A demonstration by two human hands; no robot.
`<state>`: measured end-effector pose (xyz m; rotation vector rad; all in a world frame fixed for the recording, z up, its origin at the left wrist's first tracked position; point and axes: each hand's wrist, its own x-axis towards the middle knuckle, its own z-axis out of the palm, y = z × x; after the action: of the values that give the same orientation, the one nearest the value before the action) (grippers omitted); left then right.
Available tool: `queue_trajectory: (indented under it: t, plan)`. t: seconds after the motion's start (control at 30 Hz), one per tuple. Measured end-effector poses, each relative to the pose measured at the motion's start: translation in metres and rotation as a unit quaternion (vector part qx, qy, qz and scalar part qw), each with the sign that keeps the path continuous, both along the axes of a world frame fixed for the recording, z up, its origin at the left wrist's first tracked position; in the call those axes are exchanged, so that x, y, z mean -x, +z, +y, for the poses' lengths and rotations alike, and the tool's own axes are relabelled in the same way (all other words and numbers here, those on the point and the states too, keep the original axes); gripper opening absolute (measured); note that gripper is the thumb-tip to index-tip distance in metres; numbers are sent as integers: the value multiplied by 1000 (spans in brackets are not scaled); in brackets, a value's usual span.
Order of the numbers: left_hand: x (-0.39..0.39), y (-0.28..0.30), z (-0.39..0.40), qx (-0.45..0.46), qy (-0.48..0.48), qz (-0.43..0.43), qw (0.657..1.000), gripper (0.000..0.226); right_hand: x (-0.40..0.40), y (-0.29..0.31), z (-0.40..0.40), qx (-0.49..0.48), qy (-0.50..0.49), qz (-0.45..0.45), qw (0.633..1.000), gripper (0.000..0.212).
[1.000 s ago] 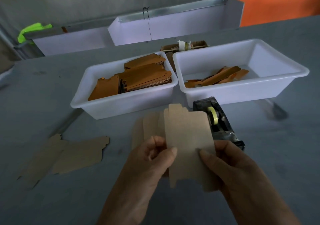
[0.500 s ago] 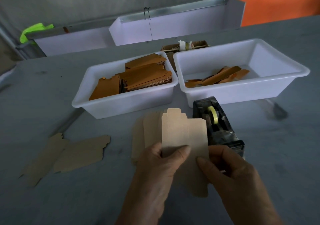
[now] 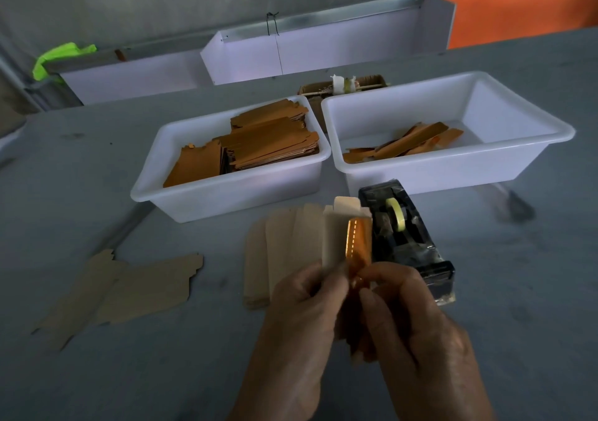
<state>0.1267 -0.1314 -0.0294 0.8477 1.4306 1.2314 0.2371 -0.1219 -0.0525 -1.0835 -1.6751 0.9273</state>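
A flat cardboard box blank [image 3: 346, 236] stands upright between both hands, folded along a crease so its shiny orange inner side shows on the right half. My left hand [image 3: 301, 323] grips its left panel with the thumb on the front. My right hand [image 3: 417, 330] pinches the folded right flap near its lower end. A small stack of the same pale blanks [image 3: 281, 252] lies on the grey table just behind my left hand.
A black tape dispenser [image 3: 404, 239] sits right behind my right hand. Two white tubs stand further back: the left tub [image 3: 226, 200] is full of orange blanks, the right tub [image 3: 453, 168] holds a few pieces. Loose blanks [image 3: 129, 291] lie at the left.
The blank was flat with its pale side facing me; now its right part is folded over and the orange side shows. Both hands have closed in toward each other.
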Motion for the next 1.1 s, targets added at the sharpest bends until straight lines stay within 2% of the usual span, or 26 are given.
queue_trajectory:
  t: [0.07,0.13,0.23,0.33,0.4,0.47,0.6,0.67,0.83,0.9,0.93,1.03,1.07,1.1]
  plan:
    - [2,-4,-1,-10,-32,45,998,40,-3,-2,3,27,14,-17,999,21]
    - [5,-6,-2,-17,-25,74,997,31,-5,-2,4,69,35,-17,997,23]
    - [10,-8,-2,5,-40,47,998,19,-6,1,6,92,-24,-4,995,16]
    - [13,-4,-3,30,-91,-2,995,22,-10,2,12,122,-45,8,991,34]
    - [13,-1,-3,32,-117,-16,992,22,-11,6,17,201,3,64,977,35]
    - [13,1,-3,33,-124,-16,992,21,-11,10,20,287,53,147,945,33]
    - [13,4,-3,42,-79,-26,996,21,-12,10,23,337,67,209,916,21]
    - [10,4,-4,30,-53,22,998,25,-12,10,22,334,62,219,915,18]
    - [4,1,-9,-35,47,174,983,14,-10,10,23,320,41,218,921,24]
    - [-3,-2,-9,-66,96,275,954,20,-7,9,22,320,35,228,919,19]
    - [-6,-2,-9,-79,113,347,927,23,-5,9,21,321,33,235,917,14]
    - [-17,-3,-7,-91,69,582,805,35,-2,9,20,318,37,240,917,12]
    - [-22,-3,-8,-91,59,635,765,42,-1,10,19,319,37,241,916,13]
    - [-27,-4,-10,-88,57,665,740,47,-2,11,18,319,38,241,916,12]
